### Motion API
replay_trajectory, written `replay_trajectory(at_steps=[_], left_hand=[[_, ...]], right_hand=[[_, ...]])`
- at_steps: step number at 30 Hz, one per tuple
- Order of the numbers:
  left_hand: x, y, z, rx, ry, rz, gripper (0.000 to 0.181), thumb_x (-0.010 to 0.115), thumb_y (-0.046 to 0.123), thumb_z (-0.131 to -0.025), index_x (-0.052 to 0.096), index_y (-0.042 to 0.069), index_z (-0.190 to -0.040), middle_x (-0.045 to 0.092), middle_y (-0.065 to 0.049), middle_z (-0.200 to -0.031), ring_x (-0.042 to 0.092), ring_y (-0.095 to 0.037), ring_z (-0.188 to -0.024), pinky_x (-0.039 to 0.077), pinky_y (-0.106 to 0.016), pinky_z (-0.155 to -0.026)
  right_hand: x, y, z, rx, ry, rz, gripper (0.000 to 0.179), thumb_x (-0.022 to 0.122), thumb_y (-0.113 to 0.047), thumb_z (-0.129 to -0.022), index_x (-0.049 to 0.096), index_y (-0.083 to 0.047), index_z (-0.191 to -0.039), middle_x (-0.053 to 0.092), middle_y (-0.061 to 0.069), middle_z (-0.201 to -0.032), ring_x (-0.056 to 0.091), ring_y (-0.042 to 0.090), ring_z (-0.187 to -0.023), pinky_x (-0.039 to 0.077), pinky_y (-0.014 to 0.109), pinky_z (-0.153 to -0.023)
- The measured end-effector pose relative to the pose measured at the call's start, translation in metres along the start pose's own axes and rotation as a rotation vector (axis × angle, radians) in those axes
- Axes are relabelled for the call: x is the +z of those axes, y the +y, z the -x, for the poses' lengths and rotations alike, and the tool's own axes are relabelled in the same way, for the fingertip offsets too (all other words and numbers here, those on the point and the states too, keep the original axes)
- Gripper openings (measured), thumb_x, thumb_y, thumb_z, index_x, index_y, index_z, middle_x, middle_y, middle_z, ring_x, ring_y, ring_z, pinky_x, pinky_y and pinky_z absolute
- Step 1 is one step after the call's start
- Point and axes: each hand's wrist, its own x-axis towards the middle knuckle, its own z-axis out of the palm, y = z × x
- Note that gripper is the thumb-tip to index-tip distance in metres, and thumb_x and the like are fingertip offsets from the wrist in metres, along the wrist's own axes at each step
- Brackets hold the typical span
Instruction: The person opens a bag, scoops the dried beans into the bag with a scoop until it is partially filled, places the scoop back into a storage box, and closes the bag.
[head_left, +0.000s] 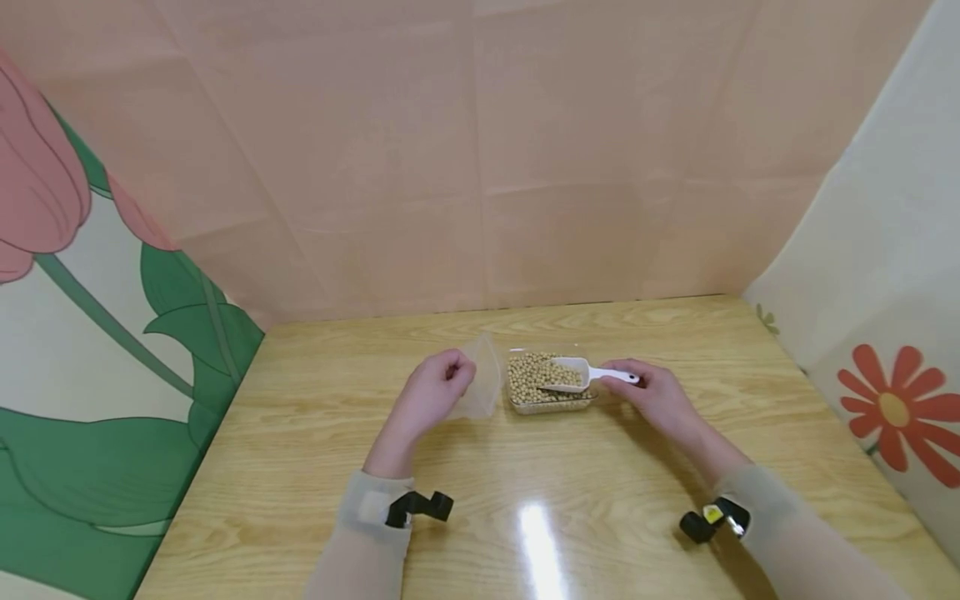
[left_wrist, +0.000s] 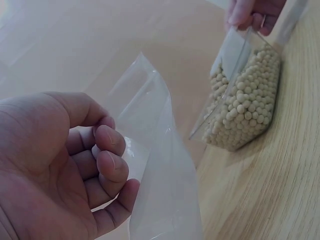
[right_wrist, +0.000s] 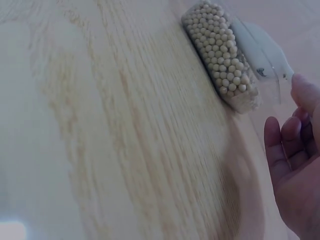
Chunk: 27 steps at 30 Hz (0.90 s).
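Observation:
A clear rectangular container (head_left: 551, 407) of round, pale beans (head_left: 529, 372), which look like soybeans, stands on the table. My right hand (head_left: 654, 395) pinches the handle of a white scoop (head_left: 576, 364), whose bowl lies among the beans with some in it. In the right wrist view the scoop (right_wrist: 260, 47) slants over the container's rim. To the left of the container, my left hand (head_left: 437, 385) pinches the edge of a translucent plastic bag (head_left: 483, 383) between thumb and curled fingers. The bag (left_wrist: 167, 185) hangs open-sided and thin in the left wrist view, with no beans visible in it.
The wood-grain table (head_left: 300, 467) reaches back to a pink cloth backdrop (head_left: 480, 167). A flower-print panel (head_left: 90, 358) rises on the left, and a white panel with a red flower (head_left: 892, 408) on the right. Each wrist carries a small black camera mount (head_left: 420, 505).

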Motion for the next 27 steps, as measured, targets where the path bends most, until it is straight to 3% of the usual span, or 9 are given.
replay_trajectory(at_steps=[9, 16, 23, 27], left_hand=[[0.003, -0.002, -0.001, 0.001, -0.014, -0.010, 0.025, 0.053, 0.029, -0.102, 0.059, 0.017, -0.081, 0.054, -0.001, -0.071, 0.047, -0.015, -0.059, 0.042, -0.031, -0.055], [0.006, 0.000, 0.000, 0.003, -0.018, -0.012, 0.025, 0.054, 0.027, -0.103, 0.060, 0.017, -0.081, 0.054, 0.000, -0.071, 0.047, -0.016, -0.059, 0.041, -0.032, -0.055], [0.009, -0.001, -0.001, 0.013, -0.014, -0.015, 0.025, 0.054, 0.027, -0.103, 0.060, 0.017, -0.081, 0.054, 0.000, -0.070, 0.046, -0.015, -0.057, 0.040, -0.031, -0.054], [0.010, 0.000, -0.001, 0.022, -0.018, -0.025, 0.024, 0.054, 0.026, -0.103, 0.060, 0.018, -0.082, 0.054, 0.000, -0.070, 0.046, -0.015, -0.056, 0.040, -0.032, -0.053]], right_hand=[[-0.002, -0.008, 0.003, 0.080, -0.001, -0.150, 0.041, 0.072, -0.036, -0.093, 0.069, -0.011, -0.126, 0.069, 0.012, -0.103, 0.061, 0.020, -0.079, 0.050, 0.030, -0.058], [-0.004, -0.017, 0.005, 0.098, -0.008, -0.201, 0.044, 0.072, -0.034, -0.094, 0.067, -0.007, -0.128, 0.069, 0.011, -0.107, 0.065, 0.015, -0.090, 0.055, 0.031, -0.072], [-0.007, -0.030, 0.008, 0.102, -0.011, -0.178, 0.042, 0.070, -0.032, -0.096, 0.066, -0.006, -0.128, 0.066, 0.023, -0.108, 0.063, 0.021, -0.091, 0.054, 0.032, -0.074], [-0.009, -0.036, 0.006, 0.074, -0.019, -0.152, 0.043, 0.070, -0.036, -0.095, 0.066, -0.011, -0.130, 0.067, 0.019, -0.116, 0.065, 0.023, -0.098, 0.054, 0.032, -0.083]])
